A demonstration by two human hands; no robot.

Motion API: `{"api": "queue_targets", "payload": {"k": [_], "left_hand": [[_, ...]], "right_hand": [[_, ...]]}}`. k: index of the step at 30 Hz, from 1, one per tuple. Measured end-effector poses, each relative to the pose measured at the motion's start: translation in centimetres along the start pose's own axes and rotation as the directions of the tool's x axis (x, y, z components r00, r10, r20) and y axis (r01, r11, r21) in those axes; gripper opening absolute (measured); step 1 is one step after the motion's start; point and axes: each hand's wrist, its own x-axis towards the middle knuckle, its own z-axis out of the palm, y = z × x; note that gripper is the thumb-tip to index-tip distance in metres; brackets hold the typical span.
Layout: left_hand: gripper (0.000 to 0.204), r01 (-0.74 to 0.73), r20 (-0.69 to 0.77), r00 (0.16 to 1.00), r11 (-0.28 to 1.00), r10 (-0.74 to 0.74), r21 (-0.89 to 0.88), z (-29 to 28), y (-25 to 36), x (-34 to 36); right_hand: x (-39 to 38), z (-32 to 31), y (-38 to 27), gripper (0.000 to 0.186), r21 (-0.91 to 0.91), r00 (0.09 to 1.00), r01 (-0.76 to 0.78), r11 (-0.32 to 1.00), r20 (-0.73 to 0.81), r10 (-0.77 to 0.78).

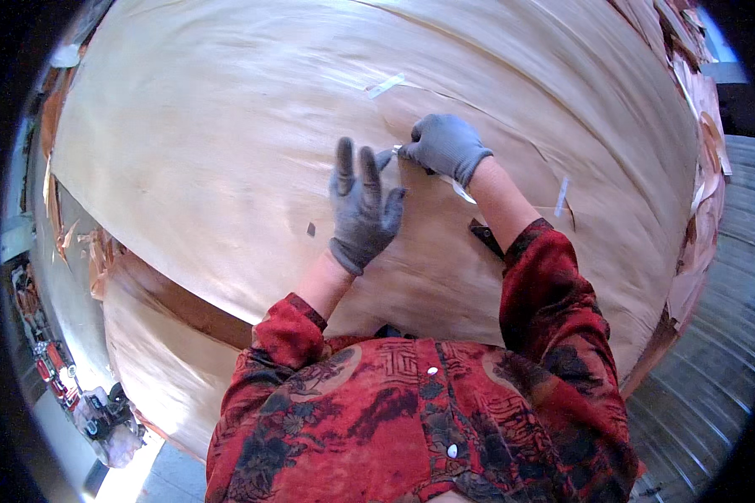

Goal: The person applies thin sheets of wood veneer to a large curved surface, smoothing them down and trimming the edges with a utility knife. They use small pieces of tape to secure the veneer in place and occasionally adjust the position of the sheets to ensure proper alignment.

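A broad, pale tan sheet of wood veneer [226, 126] spreads under both hands. My right hand [446, 144], in a grey glove, is closed over it; a white, curved edge of what looks like a roll of tape [464, 193] shows below the palm. From its fingertips sticks a small whitish tape end [396, 150]. My left hand [362, 205], also gloved, has its fingers spread, one of them pointing at that tape end; whether they touch I cannot tell. A darker veneer patch [503, 138] lies beyond the right hand, with clear tape strips [386, 85] at its edges.
Beside my right forearm lies a black, flat tool [485, 238], partly hidden by the sleeve. A small dark spot [311, 229] marks the veneer left of my left hand. Ragged veneer edges [706, 159] line the right side, above a corrugated grey surface [730, 310]. Assorted objects [101, 415] stand lower left.
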Motion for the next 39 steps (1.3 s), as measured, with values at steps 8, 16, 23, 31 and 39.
{"api": "queue_targets", "payload": {"k": [8, 16, 23, 31, 39], "left_hand": [[0.059, 0.014, 0.238, 0.968, 0.960, -0.083, 0.280, 2.4, 1.1, 0.9], [0.054, 0.011, 0.236, 0.969, 0.962, -0.078, 0.271, 3.3, 1.0, 1.6], [0.056, -0.005, 0.287, 0.953, 0.939, -0.100, 0.344, 2.4, 1.7, 2.0], [0.087, -0.149, 0.224, 0.966, 0.986, 0.131, 0.069, 2.0, 4.0, 8.2], [0.077, -0.460, 0.499, 0.767, 0.888, 0.403, -0.010, 12.9, 1.8, 12.1]], "right_hand": [[-1.5, 0.1, 0.3, 0.032, -0.209, 0.993, -0.096, 0.973, -0.094, 0.077], [-5.2, 1.9, 0.7, 0.028, -0.008, 0.989, 0.007, 1.000, -0.148, -0.008], [-9.0, 2.3, 7.5, 0.025, 0.951, 0.957, -0.036, 0.307, -0.056, 0.284], [-4.6, 2.1, 14.6, 0.025, 0.998, 0.919, 0.055, 0.040, -0.066, 0.388], [-2.7, 3.1, 15.5, 0.024, 0.995, 0.918, 0.073, 0.070, -0.095, 0.384]]}}
